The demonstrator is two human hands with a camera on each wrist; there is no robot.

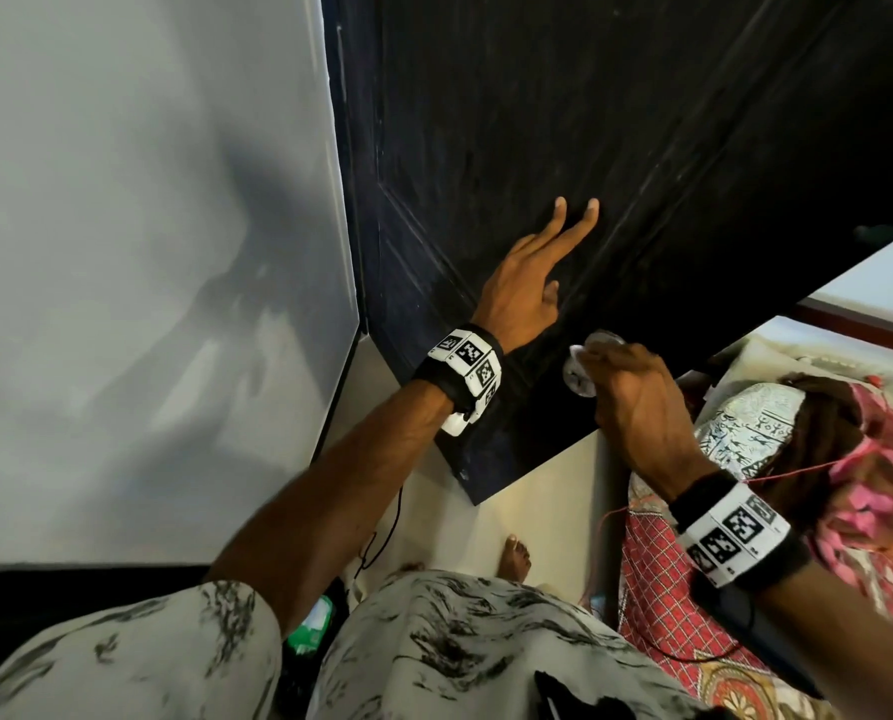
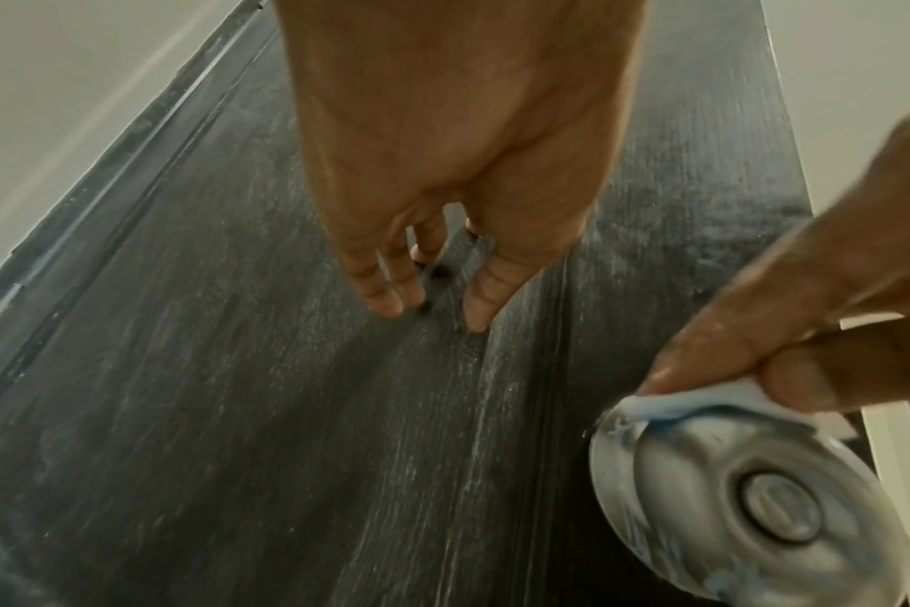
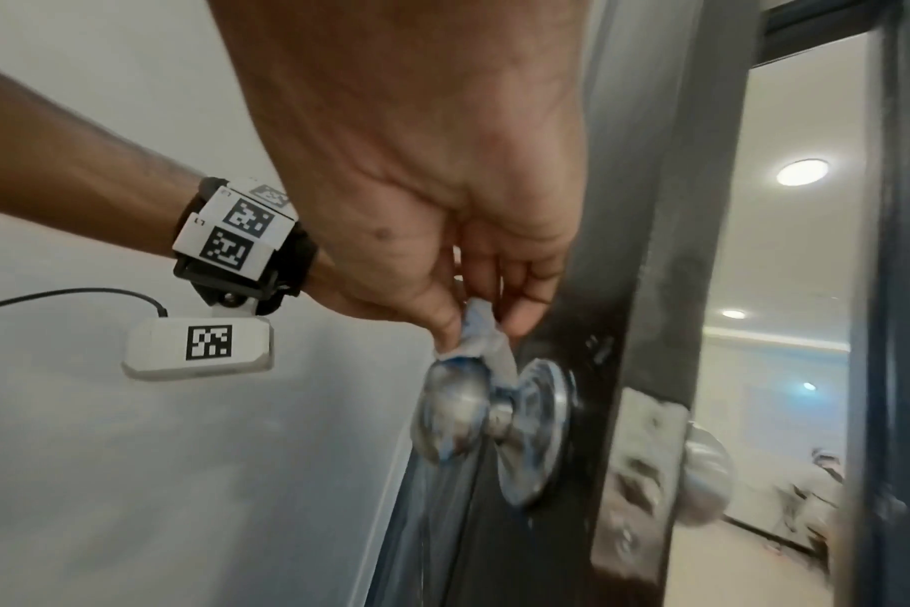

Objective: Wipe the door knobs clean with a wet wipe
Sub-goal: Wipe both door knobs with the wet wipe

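A round silver door knob [image 1: 579, 377] [image 2: 744, 505] [image 3: 455, 415] sticks out of a black wooden door [image 1: 564, 137] [image 2: 286, 410] near its free edge. My right hand [image 1: 636, 402] [image 2: 806, 312] [image 3: 463, 287] pinches a crumpled white wet wipe [image 1: 597, 341] [image 2: 702, 398] [image 3: 481, 341] between thumb and fingers and holds it on the knob's top. My left hand [image 1: 532, 272] [image 2: 442, 205] rests flat on the door panel above and left of the knob, fingers straight. A second knob [image 3: 705, 480] shows on the door's other side.
A pale wall [image 1: 148, 252] stands left of the door. A bed with patterned cloth [image 1: 745, 439] and a pink garment [image 1: 881, 501] lies at the right. My bare foot [image 1: 514, 556] is on the cream floor. A metal latch plate [image 3: 645, 480] sits on the door edge.
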